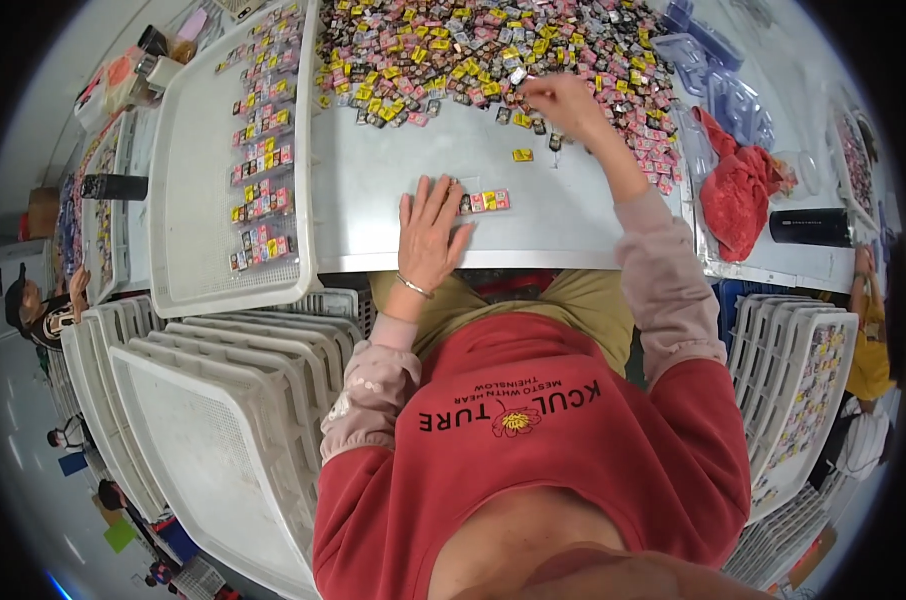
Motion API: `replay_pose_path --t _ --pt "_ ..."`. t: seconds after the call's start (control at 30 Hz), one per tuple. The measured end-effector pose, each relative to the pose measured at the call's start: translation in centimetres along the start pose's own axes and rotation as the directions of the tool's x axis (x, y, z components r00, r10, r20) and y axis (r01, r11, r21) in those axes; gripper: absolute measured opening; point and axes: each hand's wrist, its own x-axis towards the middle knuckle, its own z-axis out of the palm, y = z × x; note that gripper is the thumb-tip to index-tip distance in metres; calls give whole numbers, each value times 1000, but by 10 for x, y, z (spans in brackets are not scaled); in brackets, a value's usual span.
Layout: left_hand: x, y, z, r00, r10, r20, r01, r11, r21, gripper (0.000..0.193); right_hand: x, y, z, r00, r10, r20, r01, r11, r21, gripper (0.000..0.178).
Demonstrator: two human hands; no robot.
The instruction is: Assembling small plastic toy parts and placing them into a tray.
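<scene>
My left hand [433,237] lies flat on the pale table, fingers stretched out, over the left end of a narrow clear tray. Small pink, yellow and dark packets [486,201] sit in a row in that tray, right of my fingers; its left part is hidden by them. Farther away, my right hand [567,104] reaches the near edge of a broad pile of small packets [423,60]. Its fingers are pinched together, with a small whitish packet [518,76] at their tips. A loose yellow packet [523,155] lies on the table nearer to me.
A white crate [195,190] at left holds several filled clear trays [263,200]. Stacked white crates [208,430] stand below it, and more [803,400] at right. A red cloth [735,195], blue plastic trays [738,105] and a black cylinder [811,227] lie at right. Other people are beyond.
</scene>
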Motion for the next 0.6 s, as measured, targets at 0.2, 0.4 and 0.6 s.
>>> replay_pose_path --t 0.2,0.4,0.6 --pt "6 5 1 996 -48 -70 39 992 -123 52 117 23 2 957 -28 -287 12 998 -59 23" --pt "-1 -3 2 944 -158 -290 89 967 -237 42 150 -24 66 988 113 -109 -141 943 -300 30" --pt "7 2 5 940 -175 -293 84 951 -296 36 127 18 41 979 118 -168 -109 992 64 30"
